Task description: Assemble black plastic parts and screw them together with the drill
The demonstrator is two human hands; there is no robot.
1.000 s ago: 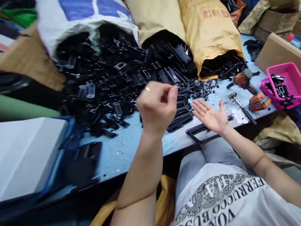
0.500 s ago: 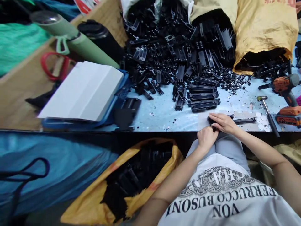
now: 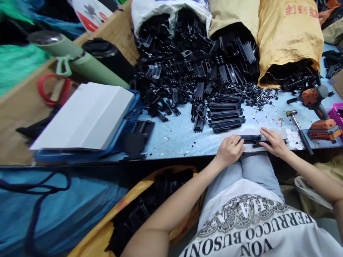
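Note:
A long black plastic bar [image 3: 250, 137] lies along the table's front edge on a pale flat strip. My left hand [image 3: 230, 149], a ring on one finger, curls its fingers over the bar's left end and hides that end. At the other end, my right hand [image 3: 273, 143] has its fingers and thumb stretched apart, with the bar's tip between them. By the right thumb sits a small dark piece [image 3: 256, 144], its kind unclear. Behind the hands, several similar black bars [image 3: 226, 113] are stacked in a row.
Loose black parts [image 3: 184, 71] heap out of sacks at the back. To the right are a small hammer [image 3: 301, 134], white discs [image 3: 293, 139] and an orange cordless drill [image 3: 321, 114]. White cardboard [image 3: 85, 116] lies left. Below the edge, a yellow sack [image 3: 102, 232] holds black parts.
My hands, together over a black part before, are now apart at the bar's two ends. The right hand has moved right and its fingers have spread. The whole view has shifted slightly.

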